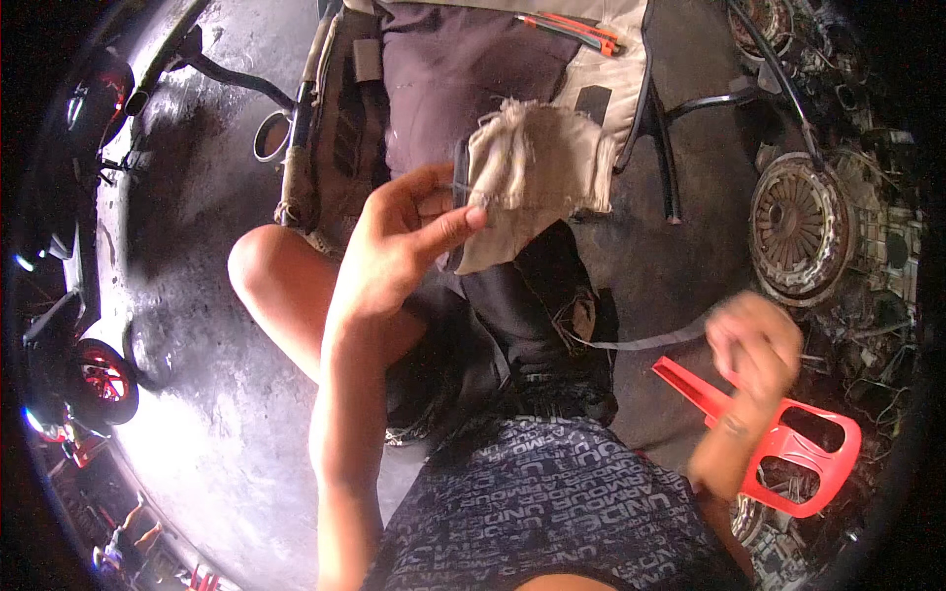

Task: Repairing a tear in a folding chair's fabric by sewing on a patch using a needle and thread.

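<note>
Beige cloth [542, 163], frayed: pinched in your left hand [387, 244], above your lap [448, 340]. Grey strip [641, 345]: reaching toward your right hand [757, 340], curled but blurred; grip cannot be told. Dark shirt [562, 497]: repeated pale lettering.

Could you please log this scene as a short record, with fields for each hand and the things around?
Left hand: pinches beige fabric
Right hand: blurred, at the end of a grey strip; grip unclear
Top: orange knife on cloth
Right side: red plastic piece, round metal disc
Left side: wheel with red rim
</note>
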Available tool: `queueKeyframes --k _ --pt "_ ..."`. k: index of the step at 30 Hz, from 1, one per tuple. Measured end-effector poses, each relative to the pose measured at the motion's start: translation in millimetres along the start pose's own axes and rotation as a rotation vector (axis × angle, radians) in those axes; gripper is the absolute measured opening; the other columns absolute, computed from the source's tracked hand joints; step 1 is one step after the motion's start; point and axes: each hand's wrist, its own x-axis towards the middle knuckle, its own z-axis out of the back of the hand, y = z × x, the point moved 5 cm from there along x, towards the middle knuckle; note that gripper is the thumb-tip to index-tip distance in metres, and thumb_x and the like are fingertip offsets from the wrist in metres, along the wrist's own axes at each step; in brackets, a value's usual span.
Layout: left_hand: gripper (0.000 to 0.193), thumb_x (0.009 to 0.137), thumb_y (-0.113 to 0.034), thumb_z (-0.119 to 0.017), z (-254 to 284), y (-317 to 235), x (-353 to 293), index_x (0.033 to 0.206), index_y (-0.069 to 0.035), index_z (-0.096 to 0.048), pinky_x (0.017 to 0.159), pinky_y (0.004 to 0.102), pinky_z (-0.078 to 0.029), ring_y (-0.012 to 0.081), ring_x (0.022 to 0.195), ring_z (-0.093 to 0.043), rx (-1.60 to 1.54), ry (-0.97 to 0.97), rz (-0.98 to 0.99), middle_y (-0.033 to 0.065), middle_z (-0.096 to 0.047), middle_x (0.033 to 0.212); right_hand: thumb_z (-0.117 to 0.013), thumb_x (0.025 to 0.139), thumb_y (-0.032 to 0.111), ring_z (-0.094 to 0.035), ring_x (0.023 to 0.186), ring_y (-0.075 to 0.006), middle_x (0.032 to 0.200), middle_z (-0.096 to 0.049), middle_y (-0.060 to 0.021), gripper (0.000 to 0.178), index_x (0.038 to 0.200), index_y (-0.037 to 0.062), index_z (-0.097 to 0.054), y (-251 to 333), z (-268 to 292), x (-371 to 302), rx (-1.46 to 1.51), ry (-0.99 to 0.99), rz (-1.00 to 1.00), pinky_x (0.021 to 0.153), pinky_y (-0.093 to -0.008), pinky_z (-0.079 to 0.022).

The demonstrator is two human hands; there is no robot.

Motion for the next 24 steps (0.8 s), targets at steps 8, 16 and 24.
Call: queueKeyframes --k 8,16,24 --pt "0.062 0.080 -0.001 -0.077 -4.9 2.6 4.9 0.134 0.010 -0.049 0.099 0.0347 -0.049 0.0234 0.110 -0.064 -0.277 0.102 0.050 0.0168 -0.066 0.120 -0.072 0.092 0.027 -0.056 0.064 -0.0069 0.078 -0.067 -0.0025 0.025 0.094 0.0020 -0.070 -70.4 -71.6 114.8 0.104 -0.052 -0.062 0.060 -0.0222 -0.042" --pt "0.052 0.087 0.008 -0.065 6.4 5.0 10.0 0.136 0.010 -0.048 0.097 0.0294 -0.051 0.0177 0.109 -0.065 -0.277 0.007 0.042 0.0154 -0.066 0.121 -0.074 0.090 0.015 -0.052 0.060 -0.0046 0.074 -0.066 -0.0007 0.015 0.082 0.0044 -0.067 -66.4 -87.0 118.3 0.225 0.074 -0.109 0.056 -0.0198 -0.040" --pt "0.047 0.087 -0.005 -0.073 0.5 -5.9 15.1 0.129 0.008 -0.056 0.085 0.0259 -0.052 0.0125 0.094 -0.066 -0.162 -0.078 0.051 0.0096 -0.071 0.105 -0.077 0.087 0.017 -0.051 0.062 -0.0037 0.073 -0.063 0.0022 0.018 0.083 0.0038 -0.066 -81.1 -94.2 124.3 0.201 0.035 -0.113 0.058 -0.0203 -0.040"
